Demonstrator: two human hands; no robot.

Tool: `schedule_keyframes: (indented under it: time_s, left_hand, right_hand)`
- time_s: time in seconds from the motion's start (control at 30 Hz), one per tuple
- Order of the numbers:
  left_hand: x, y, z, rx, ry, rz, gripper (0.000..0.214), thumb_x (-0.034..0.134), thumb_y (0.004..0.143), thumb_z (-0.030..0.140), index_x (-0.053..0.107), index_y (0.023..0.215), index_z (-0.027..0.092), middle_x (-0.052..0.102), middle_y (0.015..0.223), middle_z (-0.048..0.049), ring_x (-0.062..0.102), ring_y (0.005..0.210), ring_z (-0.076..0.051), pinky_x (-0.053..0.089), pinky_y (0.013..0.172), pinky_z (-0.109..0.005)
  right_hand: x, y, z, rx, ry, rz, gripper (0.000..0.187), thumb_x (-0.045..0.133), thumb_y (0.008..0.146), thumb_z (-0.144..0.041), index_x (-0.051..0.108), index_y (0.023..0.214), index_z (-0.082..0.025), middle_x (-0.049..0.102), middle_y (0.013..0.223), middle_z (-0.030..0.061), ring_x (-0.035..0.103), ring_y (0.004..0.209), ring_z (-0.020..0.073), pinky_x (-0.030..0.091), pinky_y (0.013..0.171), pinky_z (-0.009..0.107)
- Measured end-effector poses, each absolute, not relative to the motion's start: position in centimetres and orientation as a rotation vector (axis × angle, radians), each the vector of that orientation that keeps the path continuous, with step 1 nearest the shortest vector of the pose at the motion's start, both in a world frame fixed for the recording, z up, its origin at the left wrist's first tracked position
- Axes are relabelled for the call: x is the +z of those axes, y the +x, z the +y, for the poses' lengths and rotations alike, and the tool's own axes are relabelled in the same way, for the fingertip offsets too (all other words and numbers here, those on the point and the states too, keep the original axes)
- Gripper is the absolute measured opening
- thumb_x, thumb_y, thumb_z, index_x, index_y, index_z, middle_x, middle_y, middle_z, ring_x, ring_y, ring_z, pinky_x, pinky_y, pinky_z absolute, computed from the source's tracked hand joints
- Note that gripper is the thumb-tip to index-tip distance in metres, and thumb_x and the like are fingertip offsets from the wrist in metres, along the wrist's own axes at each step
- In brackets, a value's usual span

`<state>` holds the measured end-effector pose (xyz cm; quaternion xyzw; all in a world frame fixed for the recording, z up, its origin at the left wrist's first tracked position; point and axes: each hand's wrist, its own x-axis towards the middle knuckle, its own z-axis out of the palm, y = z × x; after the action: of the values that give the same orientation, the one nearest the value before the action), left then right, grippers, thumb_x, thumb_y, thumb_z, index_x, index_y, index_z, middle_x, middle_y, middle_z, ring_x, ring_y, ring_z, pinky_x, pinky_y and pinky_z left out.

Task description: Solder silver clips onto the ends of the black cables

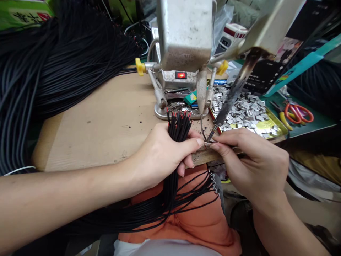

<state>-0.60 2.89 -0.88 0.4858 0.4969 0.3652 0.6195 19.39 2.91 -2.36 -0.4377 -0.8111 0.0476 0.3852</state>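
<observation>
My left hand (pixel 162 153) is closed round a bundle of thin black wires (pixel 178 128) with red stripped tips, standing up between thumb and fingers; the wires trail down over my orange lap. My right hand (pixel 250 160) pinches a small metal part (pixel 207 143) at its fingertips, touching my left thumb. A soldering iron tip (pixel 213 133) on a fixed arm comes down right onto that part, with a thin solder wire (pixel 202 129) curving beside it. All this is at the front edge of the brown bench (pixel 106 121).
A grey machine (pixel 183 32) with a lit red switch stands behind on the bench. A yellow tray (pixel 277 126) of several small metal parts lies to the right, with red-handled scissors (pixel 298 112) and pliers beyond. A large heap of black cables (pixel 53 67) fills the left.
</observation>
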Motion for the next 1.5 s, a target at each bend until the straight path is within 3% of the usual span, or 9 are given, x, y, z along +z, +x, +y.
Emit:
schedule_keyframes:
  time_s: [1.0, 1.5]
  left_hand:
    - [-0.66, -0.69, 2.86, 0.831, 1.142, 1.117, 0.010, 0.066, 0.088, 0.029, 0.063, 0.085, 0.019, 0.059, 0.050, 0.0034, 0.051, 0.037, -0.010, 0.043, 0.039, -0.020]
    - [-1.04, -0.57, 2.96, 0.822, 1.121, 1.140, 0.013, 0.067, 0.087, 0.028, 0.063, 0.081, 0.018, 0.059, 0.049, 0.0026, 0.051, 0.036, -0.010, 0.041, 0.037, -0.019]
  right_hand:
    - [-2.43, 19.67, 2.45, 0.058, -1.035, -2.057, 0.029, 0.073, 0.078, 0.003, 0.073, 0.095, -0.021, 0.072, 0.088, 0.0037, 0.067, 0.082, 0.0196, 0.054, 0.075, 0.035]
    - [-2.49, 19.74, 2.17, 0.013, -1.065, -2.115, 0.023, 0.071, 0.081, -0.003, 0.072, 0.095, -0.022, 0.071, 0.088, 0.0047, 0.067, 0.083, 0.0218, 0.053, 0.076, 0.038]
